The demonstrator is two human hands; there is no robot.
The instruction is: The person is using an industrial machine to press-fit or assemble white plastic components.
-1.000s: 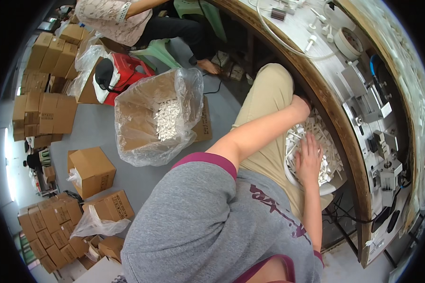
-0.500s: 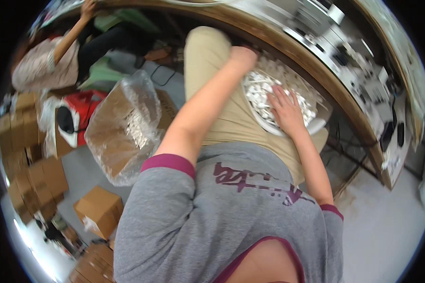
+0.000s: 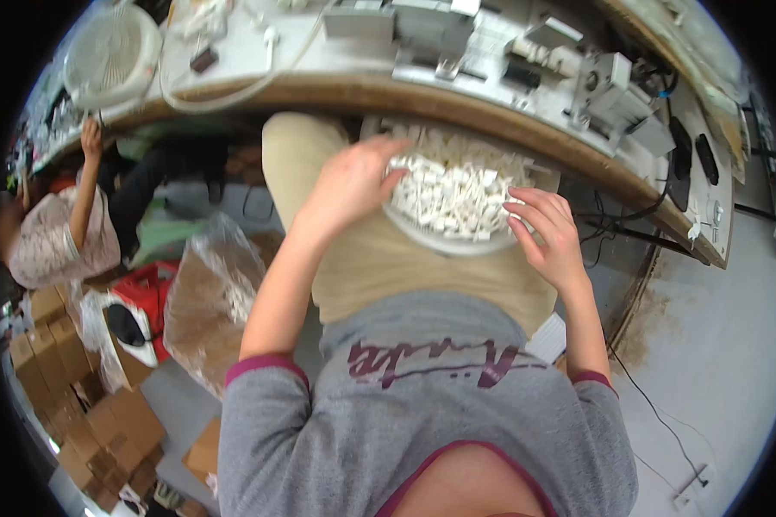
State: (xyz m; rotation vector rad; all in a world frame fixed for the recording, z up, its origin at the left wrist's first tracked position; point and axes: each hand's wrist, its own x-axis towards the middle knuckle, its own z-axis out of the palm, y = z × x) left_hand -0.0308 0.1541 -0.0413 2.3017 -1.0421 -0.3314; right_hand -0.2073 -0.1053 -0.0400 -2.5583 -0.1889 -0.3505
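Note:
A round pale basin (image 3: pixel 457 247) rests on my lap under the table edge, heaped with small white plastic pieces (image 3: pixel 457 202). At its left side is my left hand (image 3: pixel 353 179), thumb and fingers parted, the fingertips over the left part of the heap. My right hand (image 3: pixel 547 231) stays by the right rim, its fingers bent and spread from the thumb, their tips near the outer pieces. I make out nothing gripped in either hand. The far part of the basin lies in the table's shadow.
Above the basin runs the wooden edge of a worktable (image 3: pixel 345 90) carrying grey metal devices (image 3: pixel 608 90) and a round white fan (image 3: pixel 112 56). Left of me stand a plastic-lined carton (image 3: pixel 211 302) and stacked cardboard boxes (image 3: pixel 116 431). Another person (image 3: pixel 65 233) sits at the far left.
My view has swung, bringing more of the tabletop in. My left hand has come from beyond the basin's left side to its edge; my right hand has drawn off the heap to the right rim.

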